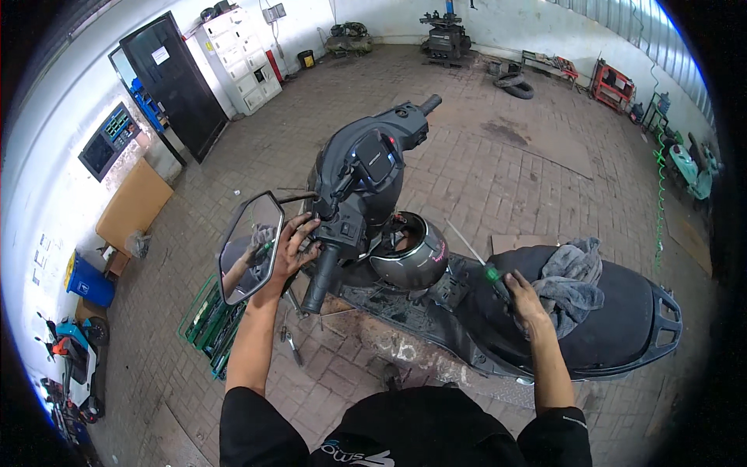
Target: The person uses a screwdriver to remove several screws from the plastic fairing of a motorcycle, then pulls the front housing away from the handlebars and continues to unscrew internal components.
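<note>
A dark scooter (358, 156) stands crosswise before me. My left hand (297, 247) is at the left handlebar, its fingers curled beside the switch housing (340, 232) and mirror stem, behind the round-cornered mirror (247, 253); what exactly they grip is unclear. My right hand (520, 294) grips a green-handled screwdriver (493, 274) above the seat (626, 311), its long shaft angled up and forward. A grey rag (568, 288) lies on the seat beside that hand. A dark helmet (408, 261) rests on the scooter between the handlebar and the seat.
A green toolbox (204, 323) and loose tools (292, 349) lie on the paved floor at left. Parked scooters (71, 350), a blue bin (92, 282), a door (175, 86), a cabinet (241, 62) and a cardboard sheet line the left side. A machine (445, 43), tires (513, 87) and a red cart stand behind.
</note>
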The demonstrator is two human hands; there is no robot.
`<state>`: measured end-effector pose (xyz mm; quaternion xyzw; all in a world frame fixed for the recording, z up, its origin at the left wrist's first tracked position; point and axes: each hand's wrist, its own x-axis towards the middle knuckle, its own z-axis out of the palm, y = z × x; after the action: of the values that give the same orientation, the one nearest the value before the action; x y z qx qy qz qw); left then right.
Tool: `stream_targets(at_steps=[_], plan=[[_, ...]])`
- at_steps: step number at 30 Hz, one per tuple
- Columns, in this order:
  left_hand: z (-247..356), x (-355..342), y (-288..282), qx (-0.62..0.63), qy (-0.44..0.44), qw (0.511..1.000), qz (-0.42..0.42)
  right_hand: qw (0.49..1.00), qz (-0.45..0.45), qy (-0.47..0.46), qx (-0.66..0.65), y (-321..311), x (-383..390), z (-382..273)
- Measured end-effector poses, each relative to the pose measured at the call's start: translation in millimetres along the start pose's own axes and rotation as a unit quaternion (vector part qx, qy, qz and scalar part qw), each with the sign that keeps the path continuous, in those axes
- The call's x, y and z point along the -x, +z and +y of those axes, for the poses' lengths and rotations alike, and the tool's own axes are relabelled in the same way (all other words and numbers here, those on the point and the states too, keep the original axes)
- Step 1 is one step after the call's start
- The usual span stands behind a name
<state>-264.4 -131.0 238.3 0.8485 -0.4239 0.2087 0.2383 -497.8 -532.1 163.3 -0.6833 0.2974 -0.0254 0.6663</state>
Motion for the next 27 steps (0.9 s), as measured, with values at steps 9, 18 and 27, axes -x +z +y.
stream_targets(at_steps=[9,18,27], plan=[[9.4,-4.0,-1.2,0.058,-0.089,0.994,0.034,0.991,0.124,-0.038,-0.034,-84.4,37.0,61.2],[189.9,153.2,140.8,0.391,-0.261,0.882,-0.012,0.919,0.232,-0.182,0.262,-117.8,23.3,89.5],[264.3,254.5,524.6,0.239,-0.203,0.880,-0.357,0.864,0.312,-0.273,0.285,-136.7,-20.0,173.6]])
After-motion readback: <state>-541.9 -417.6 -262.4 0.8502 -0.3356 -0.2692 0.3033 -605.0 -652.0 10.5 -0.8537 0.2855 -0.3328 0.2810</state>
